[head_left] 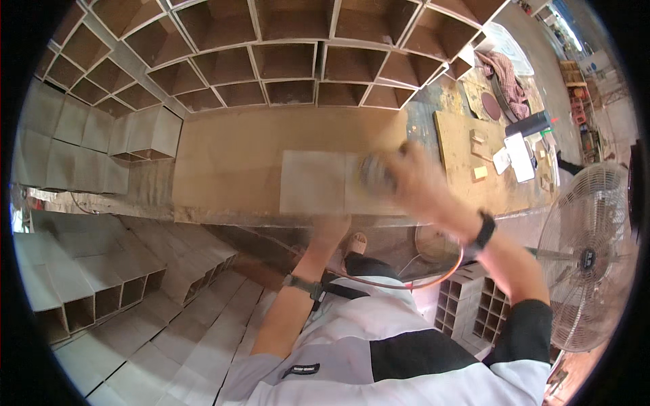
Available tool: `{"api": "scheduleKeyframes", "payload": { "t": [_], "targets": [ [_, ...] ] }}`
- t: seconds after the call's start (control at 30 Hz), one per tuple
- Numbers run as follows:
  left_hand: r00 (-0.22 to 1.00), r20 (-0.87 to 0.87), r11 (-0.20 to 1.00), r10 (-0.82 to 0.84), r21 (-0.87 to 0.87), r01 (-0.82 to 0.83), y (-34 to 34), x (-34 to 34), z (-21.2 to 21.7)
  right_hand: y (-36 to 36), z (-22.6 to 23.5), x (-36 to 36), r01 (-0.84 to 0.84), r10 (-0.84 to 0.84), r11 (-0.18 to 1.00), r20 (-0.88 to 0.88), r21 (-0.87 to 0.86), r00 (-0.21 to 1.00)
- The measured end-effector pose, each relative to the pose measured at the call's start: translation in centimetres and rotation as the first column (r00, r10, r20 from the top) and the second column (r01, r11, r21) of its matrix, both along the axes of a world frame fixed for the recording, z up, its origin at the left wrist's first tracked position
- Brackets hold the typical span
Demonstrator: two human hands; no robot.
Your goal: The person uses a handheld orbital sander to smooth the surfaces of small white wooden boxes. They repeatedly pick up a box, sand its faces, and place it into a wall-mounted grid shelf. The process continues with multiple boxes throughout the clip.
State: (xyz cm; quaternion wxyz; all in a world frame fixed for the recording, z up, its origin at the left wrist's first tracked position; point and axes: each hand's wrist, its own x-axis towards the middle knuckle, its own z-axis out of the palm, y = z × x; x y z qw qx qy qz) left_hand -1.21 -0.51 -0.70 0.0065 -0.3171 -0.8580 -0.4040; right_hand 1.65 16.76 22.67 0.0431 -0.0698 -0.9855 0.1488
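Your left hand (330,227) gripped the near edge of the workbench (223,162), fingers curled over it just below the pale flat panel (318,181). That panel lay flat on the bench, its long axis running left to right along the bench edge. Your right hand (413,177), blurred, clutched a round sander (376,173) pressed on the panel's right part. A standing fan (590,257) stood at your right.

Pale panel (318,181) on brown workbench (230,162)

wooden cubby shelving (291,61), stacked square tubes (101,284), a standing fan (586,257), scattered board offcuts (481,159)
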Motion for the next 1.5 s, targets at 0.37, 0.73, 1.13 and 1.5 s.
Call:
{"api": "scheduleKeyframes", "payload": {
  "t": [0.37, 0.73, 1.13, 1.5],
  "targets": [
    [0.977, -0.214, 0.999, 0.024, 0.027, -0.019, -0.2, 0.1, -0.1, 0.9, -0.7, 0.2, 0.023, -0.022, 0.998, -0.019, 0.053, 1.0],
    [0.983, 0.173, 0.997, 0.054, -0.065, -0.043, -0.1, 0.3, 0.0, 7.3, 0.6, -0.5, 0.331, -0.33, 0.943, -0.022, 0.026, 0.944],
    [0.87, 0.437, 0.928, 0.23, 0.169, -0.331, -0.3, 0.2, 10.2, 7.5, -3.4, 14.4, 0.487, -0.768, 0.485, -0.087, -0.726, 0.635],
    [0.099, 0.749, 0.0, -0.655, 0.131, -0.991, 1.9, -1.3, 9.5, 6.8, 1.7, 11.1, 0.454, -0.575, 0.746, -0.128, -0.488, 0.808]
  ]
}}
